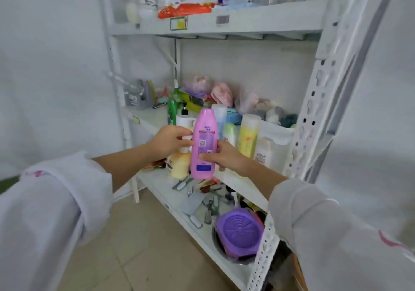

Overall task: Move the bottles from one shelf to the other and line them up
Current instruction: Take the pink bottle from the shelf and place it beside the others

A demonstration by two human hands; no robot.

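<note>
Head view | pink bottle (204,143) upright, held in front of middle shelf (146,116) | right hand (224,156) grips lower body, left hand (168,141) pinches its side | risk: neighbouring yellow bottle (248,138) toppled on placement.

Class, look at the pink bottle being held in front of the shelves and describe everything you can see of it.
The pink bottle is a tall, glossy plastic bottle with rounded shoulders, held roughly upright with its back label facing the camera. That label is purple with a small QR code, and a blue patch sits near the bottom end. No cap is clearly visible. The right hand grips its lower half, and the left hand holds its left side. It is lifted in front of the middle shelf's bottles, resting on nothing.
</note>
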